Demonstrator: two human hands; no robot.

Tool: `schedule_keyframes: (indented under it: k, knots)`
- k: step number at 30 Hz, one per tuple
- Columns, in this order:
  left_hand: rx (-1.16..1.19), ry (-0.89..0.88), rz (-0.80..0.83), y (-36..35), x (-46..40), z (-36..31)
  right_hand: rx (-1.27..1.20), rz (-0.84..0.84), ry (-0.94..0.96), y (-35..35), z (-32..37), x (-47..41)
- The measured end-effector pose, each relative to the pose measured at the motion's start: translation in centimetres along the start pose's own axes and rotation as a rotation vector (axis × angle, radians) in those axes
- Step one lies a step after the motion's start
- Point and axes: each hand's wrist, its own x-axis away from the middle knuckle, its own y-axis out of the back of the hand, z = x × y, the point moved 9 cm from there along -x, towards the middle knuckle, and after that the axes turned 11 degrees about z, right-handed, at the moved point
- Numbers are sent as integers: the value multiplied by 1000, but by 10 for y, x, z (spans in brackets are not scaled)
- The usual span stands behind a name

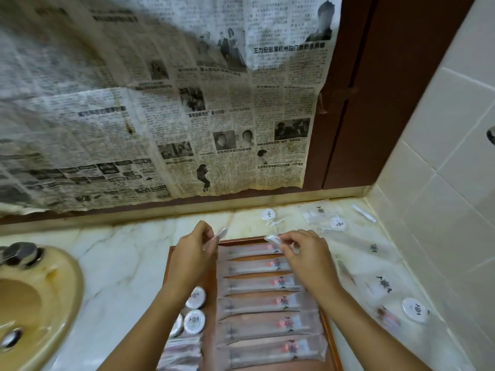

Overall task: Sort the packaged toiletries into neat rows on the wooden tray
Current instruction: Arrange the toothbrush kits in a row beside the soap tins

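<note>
2 hands hold 1 long clear plastic sachet (272, 239) above the wooden tray's (330, 328) far edge — left hand (193, 250) pinching its left tip, right hand (305, 249) its right. Its long axis runs left-right, parallel to the 6 sachets in the row (267, 303) just below — both hands equally near.

Yellowed newspaper sheets (166, 103) are hung over the wall above a pale marble countertop (120, 253). A cream sink basin (53, 290) is set at left, dark wooden trim (356, 89) and white wall tiles (442, 156) at right.

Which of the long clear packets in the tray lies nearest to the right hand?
The farthest packet, at the tray's back edge. The right hand hovers directly over its printed end; the other packets lie nearer the person.
</note>
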Motion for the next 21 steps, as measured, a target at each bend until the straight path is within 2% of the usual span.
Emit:
schedule_keyframes:
  k: [4, 11, 18, 21]
  knots:
    - [158, 29, 18, 17, 53, 31, 1, 56, 48, -36, 33, 16]
    - [238, 73, 24, 24, 141, 76, -3, 183, 53, -106, 71, 60]
    - [179, -18, 102, 10, 209, 105, -36, 242, 45, -144, 91, 109]
    - [140, -123, 112, 8, 225, 104, -25, 233, 24, -151, 95, 122]
